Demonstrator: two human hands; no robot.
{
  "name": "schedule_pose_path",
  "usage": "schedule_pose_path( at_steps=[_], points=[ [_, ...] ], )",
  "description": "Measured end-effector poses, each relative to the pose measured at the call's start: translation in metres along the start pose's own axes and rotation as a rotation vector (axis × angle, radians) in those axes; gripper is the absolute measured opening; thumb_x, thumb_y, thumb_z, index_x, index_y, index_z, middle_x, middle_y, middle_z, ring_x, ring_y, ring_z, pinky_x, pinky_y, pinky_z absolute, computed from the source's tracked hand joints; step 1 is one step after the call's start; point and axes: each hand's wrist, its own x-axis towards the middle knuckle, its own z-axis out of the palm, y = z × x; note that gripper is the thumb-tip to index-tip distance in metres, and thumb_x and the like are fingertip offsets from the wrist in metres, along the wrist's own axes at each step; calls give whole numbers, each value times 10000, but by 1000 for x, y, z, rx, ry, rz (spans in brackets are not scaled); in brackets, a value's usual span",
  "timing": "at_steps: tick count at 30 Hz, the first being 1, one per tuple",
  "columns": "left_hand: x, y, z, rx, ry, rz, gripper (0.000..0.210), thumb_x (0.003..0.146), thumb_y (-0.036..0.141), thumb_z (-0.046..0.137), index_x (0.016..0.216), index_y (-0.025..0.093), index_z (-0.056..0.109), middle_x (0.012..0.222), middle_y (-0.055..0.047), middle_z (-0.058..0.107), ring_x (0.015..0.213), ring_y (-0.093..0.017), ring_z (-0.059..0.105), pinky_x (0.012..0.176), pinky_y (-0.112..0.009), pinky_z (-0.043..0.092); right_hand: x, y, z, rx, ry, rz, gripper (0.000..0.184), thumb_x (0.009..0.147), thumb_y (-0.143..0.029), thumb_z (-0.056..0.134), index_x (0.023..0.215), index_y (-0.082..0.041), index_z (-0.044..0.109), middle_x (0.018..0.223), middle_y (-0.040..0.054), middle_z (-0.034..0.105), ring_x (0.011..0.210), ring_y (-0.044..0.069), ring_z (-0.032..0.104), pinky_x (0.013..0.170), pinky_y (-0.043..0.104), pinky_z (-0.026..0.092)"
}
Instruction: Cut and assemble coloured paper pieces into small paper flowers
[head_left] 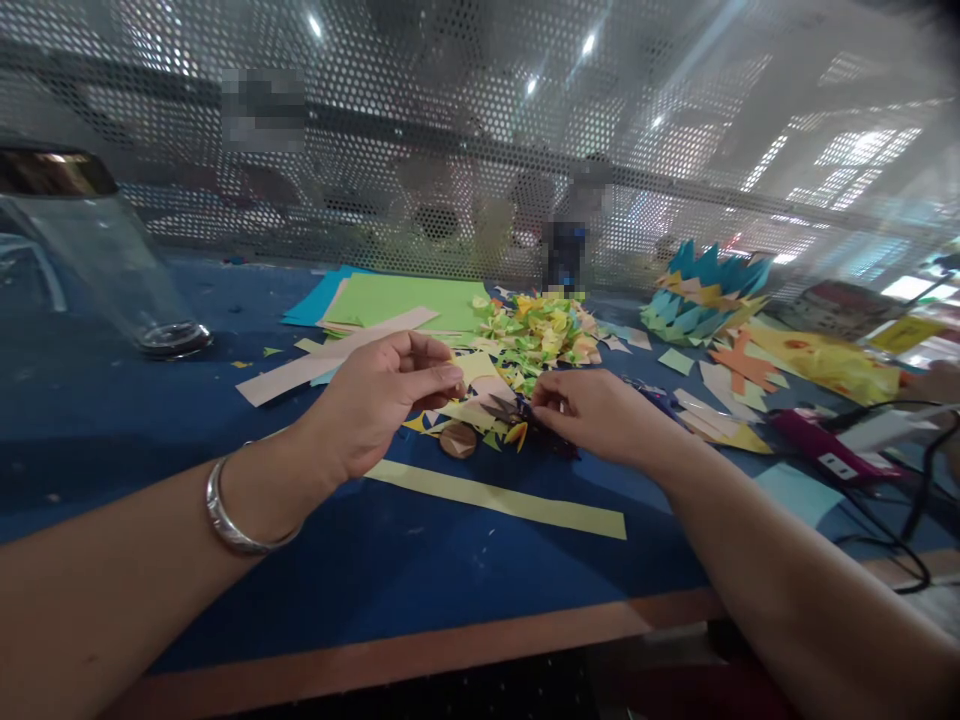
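Observation:
My left hand (386, 395), with a silver bangle at the wrist, is closed in a pinch. A small pale yellow piece of paper (476, 367) shows at its fingertips. My right hand (592, 410) has its fingers curled round the dark handles of a pair of scissors (501, 407), whose blades point left towards my left hand. Under and around the blades lie paper scraps and a round brown disc (457, 440). Just behind both hands is a heap of small folded yellow and green paper pieces (544, 330). A long yellow paper strip (499, 497) lies in front.
Green sheets (412, 298) and a pale strip (337, 355) lie behind my left hand. A glass bottle (112, 250) stands far left. To the right are a spiky paper piece (705, 295), a magenta power strip (832, 455) and cables. A perforated metal screen (450, 130) borders the blue table.

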Motion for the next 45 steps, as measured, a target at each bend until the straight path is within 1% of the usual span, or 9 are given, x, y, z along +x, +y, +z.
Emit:
schedule_pose_path(
  at_steps=[6,12,18,21,25,31,35,39,45],
  points=[
    [-1,-7,2,-6,-59,19,207,758,176,786,868,152,613,801,-8,649,728,-128,666,716,-270,520,5,3,5,-65,-8,91,85,833,-226,591,809,-205,670,806,56,712,669,169,602,541,273,320],
    [-3,-8,4,3,-99,17,182,740,160,785,841,164,633,809,3,635,705,-112,647,676,-243,513,6,1,6,-115,21,161,70,744,-221,639,679,-208,661,707,51,687,617,178,562,514,288,287],
    [-2,-7,2,-31,-116,-41,206,735,171,803,834,147,625,782,-5,657,708,-110,654,699,-238,517,3,5,-6,-46,130,183,101,754,-293,629,704,-208,652,722,44,685,654,183,582,556,290,361],
    [-2,-8,0,-48,-147,-79,209,745,180,803,840,145,620,754,-7,665,692,-113,658,690,-243,522,1,6,-11,123,239,143,107,744,-278,635,670,-204,613,643,22,640,603,168,572,559,293,394],
    [-5,-9,2,-60,-225,-138,213,762,208,796,854,155,612,716,-19,680,629,-148,660,662,-313,540,-1,1,-8,643,286,76,88,762,-252,634,710,-198,587,551,-23,570,470,127,539,479,264,424],
    [-10,-11,10,-93,-258,-144,172,779,182,772,826,160,607,648,-5,653,571,-122,600,586,-270,440,-5,-21,0,1233,312,22,96,754,-223,665,753,-187,576,639,-24,600,410,76,517,382,210,390],
    [-12,-12,12,-104,-266,-113,154,795,183,760,828,165,611,646,9,631,572,-111,577,588,-267,423,-7,-32,-1,1420,274,52,169,732,-196,666,893,-189,615,696,-32,608,424,57,504,393,187,408],
    [-12,-14,11,-136,-258,-95,175,800,207,768,838,171,602,677,14,624,585,-110,572,600,-275,435,-6,-34,1,1494,322,67,96,750,-190,664,824,-195,603,766,-11,620,573,83,585,468,180,464],
    [-17,-11,16,-175,-184,-108,210,786,208,784,878,167,600,709,16,621,596,-105,558,587,-265,418,3,-33,13,1522,320,55,165,769,-258,750,840,-184,621,828,-6,626,639,97,618,456,180,478]
  ],
)
